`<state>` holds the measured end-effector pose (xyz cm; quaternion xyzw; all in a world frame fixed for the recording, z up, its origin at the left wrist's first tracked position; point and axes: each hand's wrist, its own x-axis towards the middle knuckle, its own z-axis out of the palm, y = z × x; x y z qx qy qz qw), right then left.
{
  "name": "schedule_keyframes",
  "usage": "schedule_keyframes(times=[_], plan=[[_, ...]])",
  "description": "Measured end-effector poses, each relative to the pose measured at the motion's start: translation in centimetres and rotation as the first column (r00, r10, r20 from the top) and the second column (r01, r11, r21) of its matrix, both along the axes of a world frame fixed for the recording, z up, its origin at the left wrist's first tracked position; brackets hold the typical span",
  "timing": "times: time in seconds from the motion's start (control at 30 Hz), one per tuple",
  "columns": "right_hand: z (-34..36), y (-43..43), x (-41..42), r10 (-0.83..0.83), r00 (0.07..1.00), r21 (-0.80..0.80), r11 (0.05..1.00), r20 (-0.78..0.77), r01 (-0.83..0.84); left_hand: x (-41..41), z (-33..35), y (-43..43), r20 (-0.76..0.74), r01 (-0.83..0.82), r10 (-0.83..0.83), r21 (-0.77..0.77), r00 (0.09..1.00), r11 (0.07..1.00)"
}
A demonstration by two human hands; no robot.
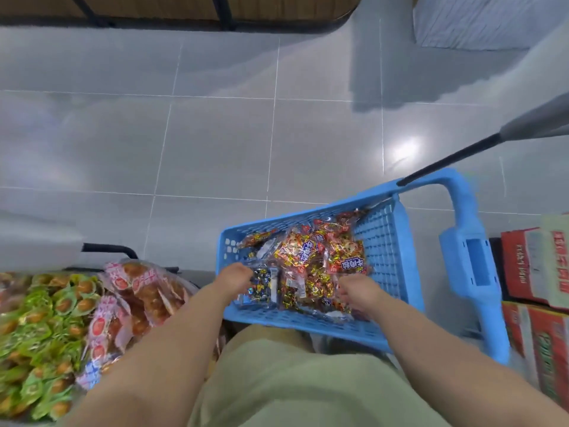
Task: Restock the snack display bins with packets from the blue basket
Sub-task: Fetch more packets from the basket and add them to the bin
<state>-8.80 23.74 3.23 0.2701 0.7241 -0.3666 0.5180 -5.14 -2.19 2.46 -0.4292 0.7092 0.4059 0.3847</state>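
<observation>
Basket (385, 241) by knees, loaded with packets (308, 260), so lots left. Left hand (234, 280), right hand (357, 291) both in pile; fingers buried, can't tell grip. Green snacks (46, 318) at left probably full-ish.

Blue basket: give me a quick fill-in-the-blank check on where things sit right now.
The left hand and right hand both reach into the ____.
The green-wrapped snacks lie on the person's ____ side.
The long handle lies on the person's ____ side, next to the red cartons.
The floor is laid with grey ____.
Missing words: blue basket; left; right; tiles.
</observation>
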Motion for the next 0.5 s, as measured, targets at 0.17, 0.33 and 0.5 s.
schedule_keyframes(times=[0.17,0.33,0.5], plan=[[-3.1,-2.4,-1.3,-0.135,0.986,0.003,0.991,0.099,0.135,-0.3,-3.0,-1.1,0.062,0.209,-0.208,-0.010,0.976,0.978],[-7.5,-5.0,-1.1,-0.175,0.967,0.002,0.984,0.185,0.178,1.0,-6.3,-0.6,0.090,0.264,-0.263,0.005,0.961,0.965],[-11.8,-9.6,1.9,-0.014,0.953,-0.140,0.988,0.304,0.059,3.4,-8.5,-0.6,0.061,0.135,-0.137,0.029,0.989,0.990]])
